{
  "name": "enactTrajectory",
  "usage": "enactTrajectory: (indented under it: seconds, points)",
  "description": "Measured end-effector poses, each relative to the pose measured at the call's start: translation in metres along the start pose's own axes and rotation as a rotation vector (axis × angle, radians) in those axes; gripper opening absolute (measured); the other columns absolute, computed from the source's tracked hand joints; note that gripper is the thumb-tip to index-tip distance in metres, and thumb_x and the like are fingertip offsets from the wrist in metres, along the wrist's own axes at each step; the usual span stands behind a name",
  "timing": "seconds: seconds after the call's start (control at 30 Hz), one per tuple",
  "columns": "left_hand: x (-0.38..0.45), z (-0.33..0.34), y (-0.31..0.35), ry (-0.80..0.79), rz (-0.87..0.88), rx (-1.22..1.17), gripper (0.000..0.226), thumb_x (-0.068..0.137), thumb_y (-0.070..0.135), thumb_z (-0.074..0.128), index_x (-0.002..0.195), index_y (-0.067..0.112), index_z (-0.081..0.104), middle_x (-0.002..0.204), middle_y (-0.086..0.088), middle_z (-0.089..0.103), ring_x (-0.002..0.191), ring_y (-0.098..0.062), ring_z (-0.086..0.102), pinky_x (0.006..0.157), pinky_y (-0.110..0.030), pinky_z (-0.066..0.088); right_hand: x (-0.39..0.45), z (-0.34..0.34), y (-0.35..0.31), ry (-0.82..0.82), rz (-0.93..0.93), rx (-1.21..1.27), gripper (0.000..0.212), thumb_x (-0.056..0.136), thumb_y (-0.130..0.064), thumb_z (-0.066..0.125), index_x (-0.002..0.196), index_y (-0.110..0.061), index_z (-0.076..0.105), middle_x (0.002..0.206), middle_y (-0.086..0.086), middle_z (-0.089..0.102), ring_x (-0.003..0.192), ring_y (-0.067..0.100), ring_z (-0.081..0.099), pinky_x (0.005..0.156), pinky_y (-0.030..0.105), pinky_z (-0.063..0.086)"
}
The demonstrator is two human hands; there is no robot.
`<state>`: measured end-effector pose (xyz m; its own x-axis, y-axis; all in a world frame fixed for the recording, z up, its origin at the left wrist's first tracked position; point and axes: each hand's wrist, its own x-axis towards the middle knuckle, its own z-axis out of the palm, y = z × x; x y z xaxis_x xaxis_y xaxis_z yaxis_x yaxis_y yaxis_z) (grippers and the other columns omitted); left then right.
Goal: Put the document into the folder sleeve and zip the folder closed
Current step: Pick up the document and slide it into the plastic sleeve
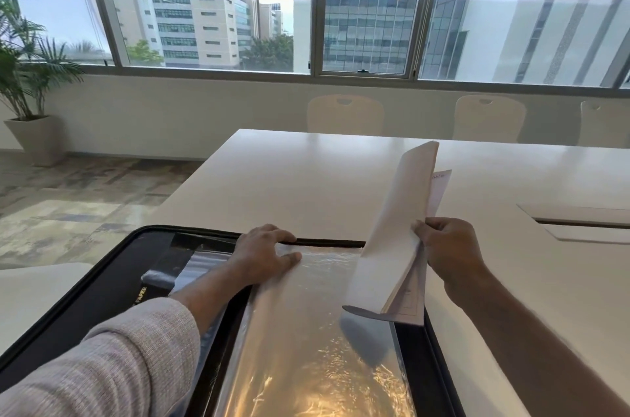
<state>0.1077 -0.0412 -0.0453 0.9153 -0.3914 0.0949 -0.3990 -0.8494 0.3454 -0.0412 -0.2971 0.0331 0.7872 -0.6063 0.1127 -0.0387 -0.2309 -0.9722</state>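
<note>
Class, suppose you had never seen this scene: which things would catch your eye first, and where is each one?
The glossy folder sleeve gleams at bottom centre inside the open black folder, with the left hand resting on its far edge. Right of it, the right hand holds the white document tilted up over the table.

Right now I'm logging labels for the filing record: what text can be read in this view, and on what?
"PAPER": gold letters on the black band inside the open folder, beside the left forearm.
"...ice": a cut-off word at the top corner of the rear sheet of the document held by the right hand.
Printed boxes at the document's lower edge: too blurred to read.
</note>
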Motion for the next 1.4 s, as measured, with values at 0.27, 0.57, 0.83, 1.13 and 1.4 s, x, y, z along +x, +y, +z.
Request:
enactTrajectory:
  seconds: [0.27,0.57,0.83,1.13,1.4]
  points:
    - [-0.016,0.012,0.007,0.077,-0.04,-0.077,0.041,0.08,0.063,0.065,0.115,0.042,0.064,0.128,0.009,0.056,0.127,-0.015,0.048,0.105,-0.036,0.03,0.007,0.008,0.003,0.068,0.002,0.059,0.031,0.09,-0.013,0.063,0.06,-0.015,0.07,0.057,-0.003,0.065,0.047,0.011,0.057,0.046,0.025,0.044]
    - [-0.028,-0.002,0.016,0.008,-0.083,-0.063,0.022,0.079,0.052,0.072,0.096,0.039,0.067,0.11,0.011,0.06,0.111,-0.015,0.054,0.088,-0.036,0.038,0.009,0.015,0.001,0.017,-0.037,0.113,0.024,0.09,-0.01,0.066,0.066,-0.011,0.069,0.072,0.008,0.069,0.058,0.023,0.062,0.05,0.03,0.056]
    - [-0.027,-0.008,0.013,0.0,-0.022,-0.08,0.01,0.083,0.039,0.075,0.077,0.037,0.067,0.107,0.01,0.059,0.101,-0.013,0.055,0.093,-0.037,0.045,0.017,0.017,0.006,0.007,-0.019,0.227,0.019,0.089,-0.007,0.066,0.072,-0.013,0.071,0.078,0.007,0.072,0.071,0.026,0.07,0.057,0.033,0.06]
    - [-0.025,-0.013,0.012,0.001,0.016,-0.191,0.018,0.092,0.034,0.068,0.077,0.038,0.059,0.096,0.019,0.059,0.1,-0.012,0.05,0.096,-0.04,0.039,0.032,0.028,-0.002,0.054,0.022,0.378,0.016,0.089,-0.005,0.065,0.077,-0.014,0.071,0.085,0.012,0.072,0.074,0.026,0.069,0.062,0.038,0.062]
    - [-0.033,-0.02,0.023,-0.071,0.025,-0.446,0.007,0.083,0.036,0.078,0.078,0.034,0.073,0.077,0.017,0.072,0.082,-0.007,0.066,0.1,-0.045,0.048,0.04,0.057,-0.004,0.064,0.036,0.444,0.009,0.088,-0.006,0.067,0.088,-0.012,0.074,0.088,0.01,0.073,0.076,0.025,0.071,0.059,0.034,0.062]
